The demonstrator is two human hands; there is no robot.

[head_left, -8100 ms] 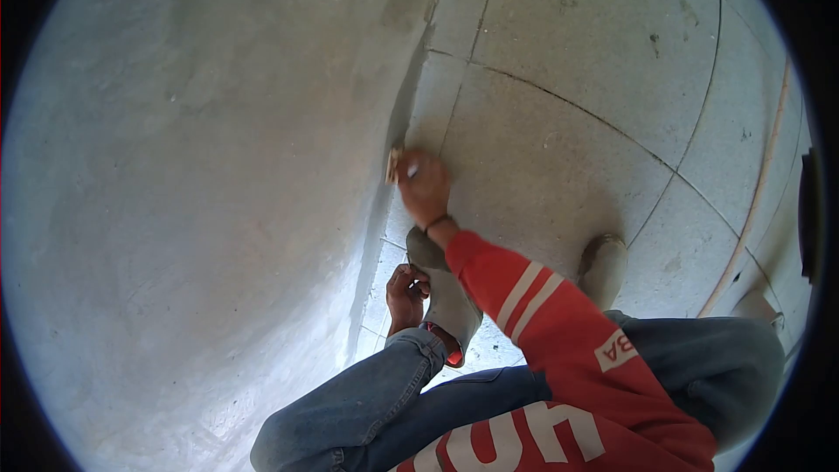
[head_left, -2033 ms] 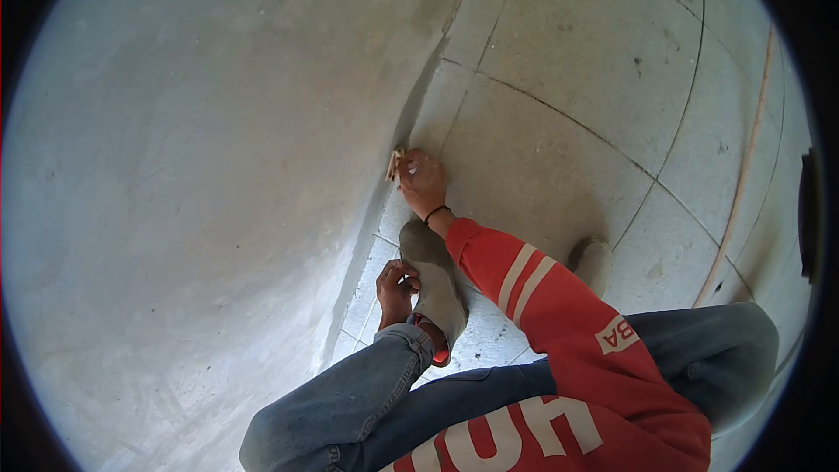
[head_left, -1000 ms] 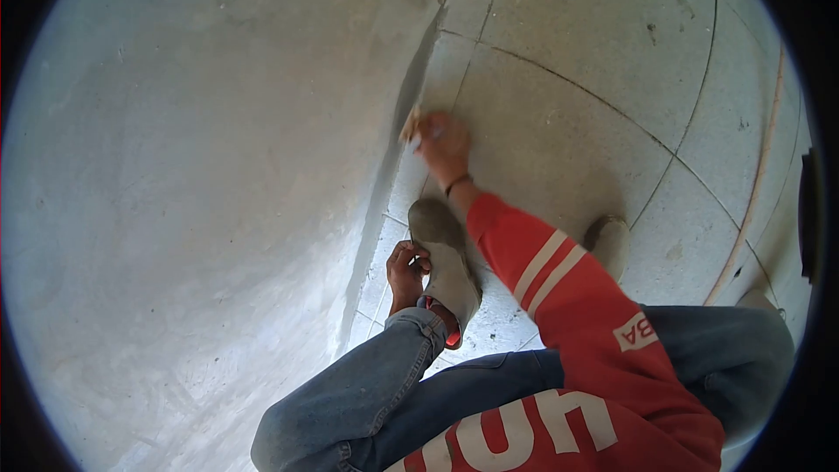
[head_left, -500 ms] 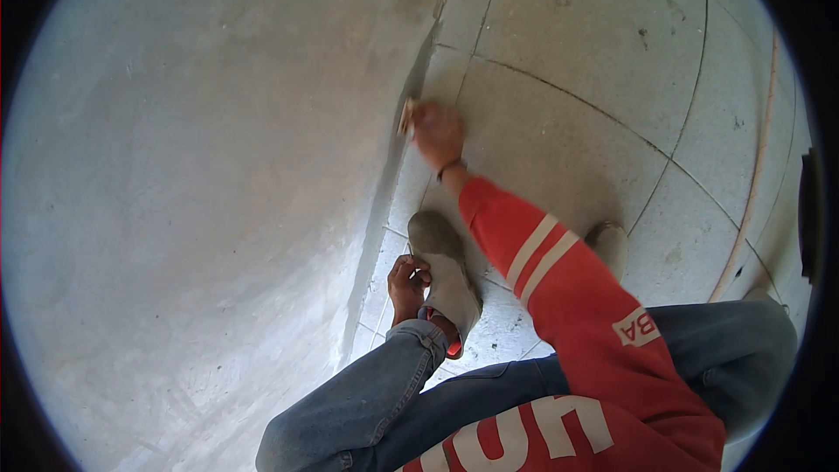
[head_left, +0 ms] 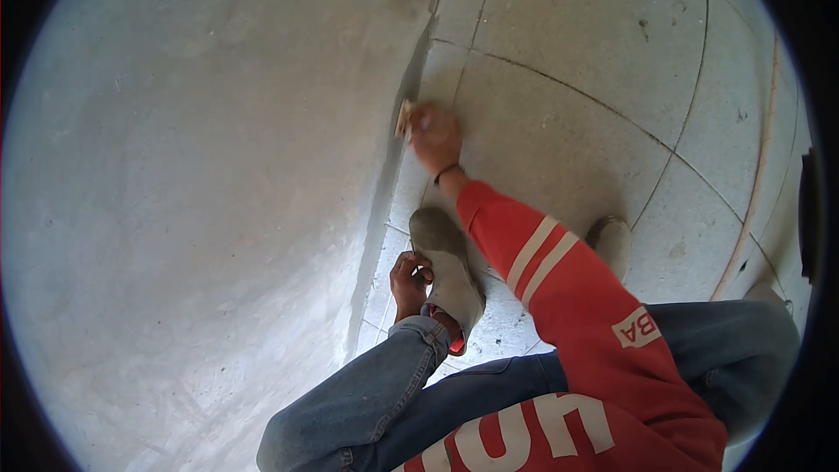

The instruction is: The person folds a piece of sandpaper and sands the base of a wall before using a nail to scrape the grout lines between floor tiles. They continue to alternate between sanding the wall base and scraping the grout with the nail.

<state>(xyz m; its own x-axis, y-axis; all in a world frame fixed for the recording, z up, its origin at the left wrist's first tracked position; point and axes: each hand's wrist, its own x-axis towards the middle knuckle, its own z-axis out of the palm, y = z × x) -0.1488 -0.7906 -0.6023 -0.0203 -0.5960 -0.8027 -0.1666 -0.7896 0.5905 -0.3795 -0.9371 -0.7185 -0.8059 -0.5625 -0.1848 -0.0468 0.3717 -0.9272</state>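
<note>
My right hand (head_left: 435,135) is closed on a small flat tan block (head_left: 404,119), whose exact kind I cannot make out. The block's edge is against the dark grey strip (head_left: 385,183) along the foot of the wall. Beside a dusty grey shoe (head_left: 447,267), my left hand (head_left: 408,282) has its fingers curled, with thumb and fingertip meeting in a loop. Whatever may be between those fingertips is hidden or too small to name.
A smooth grey plastered wall (head_left: 210,166) fills the left side. Large grey floor tiles (head_left: 559,131) with dark joints spread to the right. My other shoe (head_left: 610,245) is behind the red sleeve (head_left: 559,271). A thin brownish hose or cable (head_left: 759,175) runs along the far right.
My right hand and the tan block have shifted very slightly left along the wall's foot. The left hand stays beside the shoe, almost unmoved.
</note>
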